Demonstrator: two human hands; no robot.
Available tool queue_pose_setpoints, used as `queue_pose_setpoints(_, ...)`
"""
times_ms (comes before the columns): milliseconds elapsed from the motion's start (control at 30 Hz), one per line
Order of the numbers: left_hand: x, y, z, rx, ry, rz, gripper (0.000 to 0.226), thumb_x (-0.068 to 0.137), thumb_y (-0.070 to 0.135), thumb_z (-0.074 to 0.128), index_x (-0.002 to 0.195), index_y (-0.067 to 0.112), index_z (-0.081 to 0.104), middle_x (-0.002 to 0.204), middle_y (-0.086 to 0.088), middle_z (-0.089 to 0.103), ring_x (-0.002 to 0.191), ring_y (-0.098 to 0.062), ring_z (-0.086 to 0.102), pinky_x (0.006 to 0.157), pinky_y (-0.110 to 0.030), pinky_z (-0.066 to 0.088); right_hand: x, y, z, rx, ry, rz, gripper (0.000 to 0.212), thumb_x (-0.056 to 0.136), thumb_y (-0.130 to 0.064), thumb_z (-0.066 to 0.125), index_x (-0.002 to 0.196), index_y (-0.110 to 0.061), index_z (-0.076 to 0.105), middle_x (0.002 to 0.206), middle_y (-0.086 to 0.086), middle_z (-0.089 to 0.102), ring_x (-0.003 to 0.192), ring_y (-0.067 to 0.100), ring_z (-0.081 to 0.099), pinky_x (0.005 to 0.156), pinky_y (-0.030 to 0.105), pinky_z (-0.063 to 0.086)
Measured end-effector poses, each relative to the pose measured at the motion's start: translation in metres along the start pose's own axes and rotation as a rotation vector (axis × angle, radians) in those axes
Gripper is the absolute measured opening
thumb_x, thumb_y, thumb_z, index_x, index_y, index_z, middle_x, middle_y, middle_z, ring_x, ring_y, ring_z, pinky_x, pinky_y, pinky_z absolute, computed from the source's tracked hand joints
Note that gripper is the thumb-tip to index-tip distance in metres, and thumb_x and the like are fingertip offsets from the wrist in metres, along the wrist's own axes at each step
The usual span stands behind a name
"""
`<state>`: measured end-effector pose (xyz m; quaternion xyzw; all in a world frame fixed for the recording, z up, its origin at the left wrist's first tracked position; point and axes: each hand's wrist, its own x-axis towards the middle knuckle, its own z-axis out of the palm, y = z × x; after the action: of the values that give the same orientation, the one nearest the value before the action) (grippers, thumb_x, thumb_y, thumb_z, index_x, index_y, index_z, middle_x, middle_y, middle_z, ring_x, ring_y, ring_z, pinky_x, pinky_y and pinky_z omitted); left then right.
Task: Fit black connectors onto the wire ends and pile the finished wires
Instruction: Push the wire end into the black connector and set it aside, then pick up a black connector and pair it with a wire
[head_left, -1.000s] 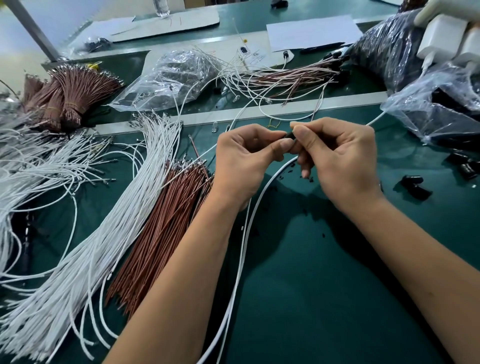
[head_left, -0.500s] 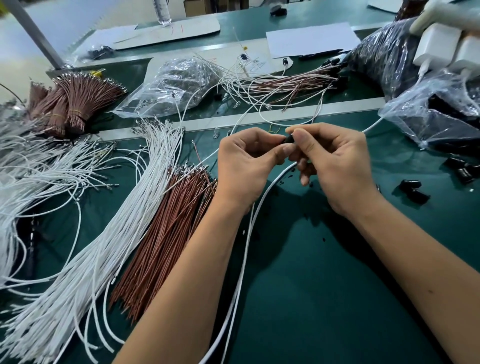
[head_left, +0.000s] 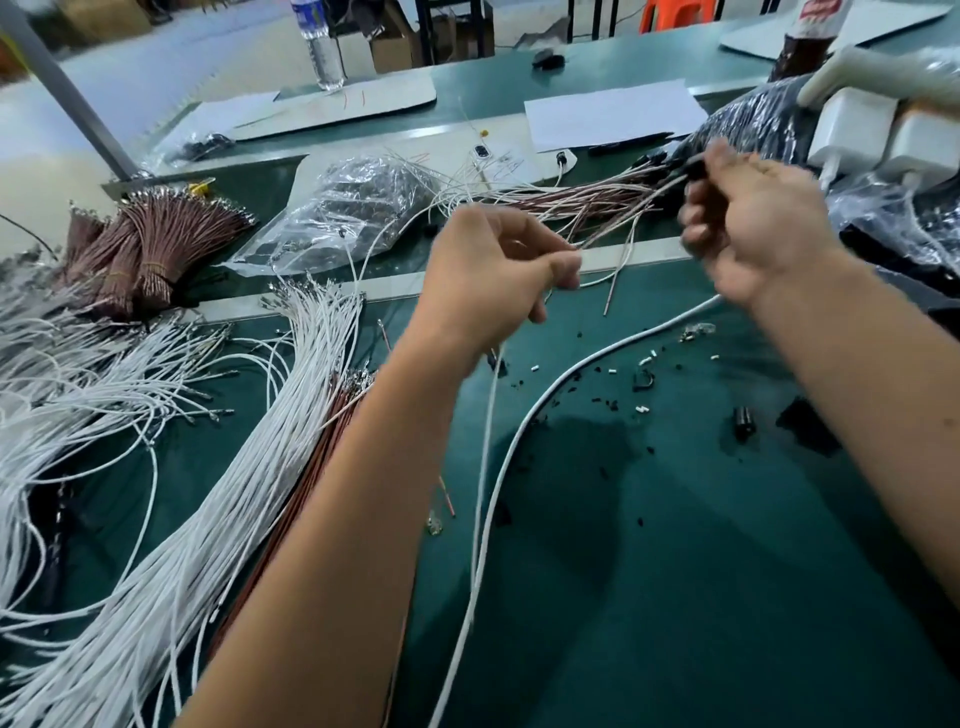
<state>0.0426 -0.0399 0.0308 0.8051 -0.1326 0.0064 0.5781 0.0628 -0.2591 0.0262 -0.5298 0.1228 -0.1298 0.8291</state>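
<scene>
A fanned sheaf of thin white wires (head_left: 171, 519) lies at the left of the green-topped workbench (head_left: 675, 597), with a flat bundle of thin brown wires (head_left: 311, 467) just beside it on the right. Behind them stand tied bunches of brown wires (head_left: 150, 244), and right of those a clear plastic bag (head_left: 353, 208). Behind the hands lies a pile of connector-tipped wires (head_left: 571, 200); small black connectors (head_left: 744, 423) sit at the right.

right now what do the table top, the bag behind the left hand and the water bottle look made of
Table top: dark green mat, matte, probably rubber or vinyl; only soft light patches on it.
Bag: thin clear plastic film, glossy; it crinkles and shows its contents.
Water bottle: clear plastic, likely PET; see-through ribbed wall with a label.
</scene>
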Motion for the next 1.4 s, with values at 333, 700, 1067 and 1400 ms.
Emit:
queue_pose_setpoints(333,0.141,-0.020,0.004,0.680,0.128,0.051,0.006,0.084,0.017,0.081,0.084,0.022,0.078,0.089,0.001,0.074,0.088,-0.019,0.071,0.086,-0.036,0.059,0.148,-0.028,0.012,-0.229,0.153,0.140,0.032,0.113,-0.026,0.039,0.083,-0.016,0.045,0.064,-0.004,0.049,0.031,0.002,0.046,0.039,0.015,0.042)
queue_pose_setpoints(700,0.207,-0.056,0.013,0.839,0.114,0.119,0.014,0.086,0.023,0.080,0.100,0.021,0.078,0.104,-0.005,0.075,0.097,-0.025,0.069,0.090,-0.035,0.055,0.200,-0.006,0.012,-0.428,0.263,0.118,0.041,0.104,0.005,0.023,0.142,0.000,0.038,0.120,0.017,0.054,0.053,0.019,0.069,0.047,0.023,0.056)
queue_pose_setpoints(1067,0.178,-0.076,-0.028,0.964,0.182,-0.112,0.017,0.072,0.000,0.055,0.082,-0.001,0.069,0.078,-0.015,0.063,0.078,-0.032,0.062,0.067,-0.033,0.048,0.106,0.040,0.078,-1.500,-0.509,-0.392,0.008,0.090,-0.017,0.074,0.093,-0.012,0.080,0.084,0.005,0.077,0.061,0.010,0.066,0.058,0.013,0.047)
queue_pose_setpoints(1400,0.167,-0.095,-0.021,0.925,0.134,-0.171,0.020,0.085,0.014,0.074,0.103,0.009,0.072,0.105,-0.015,0.071,0.099,-0.033,0.068,0.088,-0.039,0.058,0.098,0.084,0.109,-1.773,-0.423,-0.478,0.013,0.089,-0.014,0.074,0.097,-0.004,0.069,0.110,0.020,0.070,0.107,0.035,0.066,0.087,0.034,0.053)
